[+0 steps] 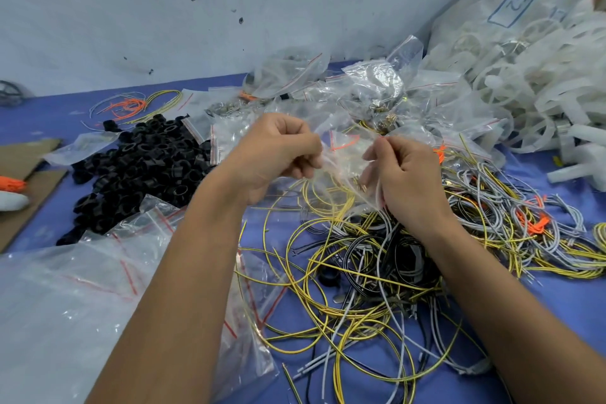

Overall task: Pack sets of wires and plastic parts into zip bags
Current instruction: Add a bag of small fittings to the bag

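Observation:
A small clear zip bag (344,157) with a red seal line hangs between my two hands above the table. My left hand (272,154) pinches its left edge with curled fingers. My right hand (400,170) pinches its right edge. Yellow wire loops and an orange piece show through the bag. Below lies a tangle of yellow, grey and black wires (377,272). A heap of black plastic rings (141,167) sits to the left.
Empty zip bags (98,289) lie at the front left. Filled bags (360,88) pile up behind my hands. White plastic parts (524,82) spill from a big sack at the right. Cardboard (23,180) sits at the left edge on the blue table (557,305).

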A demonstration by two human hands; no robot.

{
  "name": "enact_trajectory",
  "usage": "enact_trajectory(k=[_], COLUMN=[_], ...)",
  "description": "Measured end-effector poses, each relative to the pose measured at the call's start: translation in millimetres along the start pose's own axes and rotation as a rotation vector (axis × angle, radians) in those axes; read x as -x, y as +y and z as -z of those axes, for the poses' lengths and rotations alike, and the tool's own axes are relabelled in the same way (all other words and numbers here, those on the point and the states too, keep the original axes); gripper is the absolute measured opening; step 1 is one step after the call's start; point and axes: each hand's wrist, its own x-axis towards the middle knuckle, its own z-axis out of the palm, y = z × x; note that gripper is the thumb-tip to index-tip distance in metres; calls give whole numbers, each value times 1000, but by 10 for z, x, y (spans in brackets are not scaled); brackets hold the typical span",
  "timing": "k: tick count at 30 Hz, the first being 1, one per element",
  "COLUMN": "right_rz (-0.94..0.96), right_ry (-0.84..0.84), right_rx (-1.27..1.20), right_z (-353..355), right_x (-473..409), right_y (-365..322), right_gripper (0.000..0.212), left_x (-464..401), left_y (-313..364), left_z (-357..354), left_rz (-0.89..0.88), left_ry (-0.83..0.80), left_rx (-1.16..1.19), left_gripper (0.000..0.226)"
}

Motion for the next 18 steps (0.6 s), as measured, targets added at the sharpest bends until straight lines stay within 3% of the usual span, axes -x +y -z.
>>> enact_trajectory(k=[3, 6, 9, 14, 18], right_rz=[74, 68, -12, -140, -235], right_ry=[-48, -194, -281, -430, -631], right_rx=[117, -24, -191, -274, -380], right_z=[1, -117, -233, -214, -348], right_x=[17, 110, 152, 78, 67], right_y=[-42, -111, -139, -168, -256], right_gripper=[9, 21, 19, 15, 11], left_x=[51, 116, 224, 399, 421], left_y=[149, 321, 532, 776, 789], left_z=[81, 90, 63, 256, 286], left_rz=[-10, 14, 49, 49, 91], left_ry=[67, 92, 40, 147, 204], left_rx=[0, -3, -54, -172, -253], left_gripper=[51, 33, 12, 32, 17])
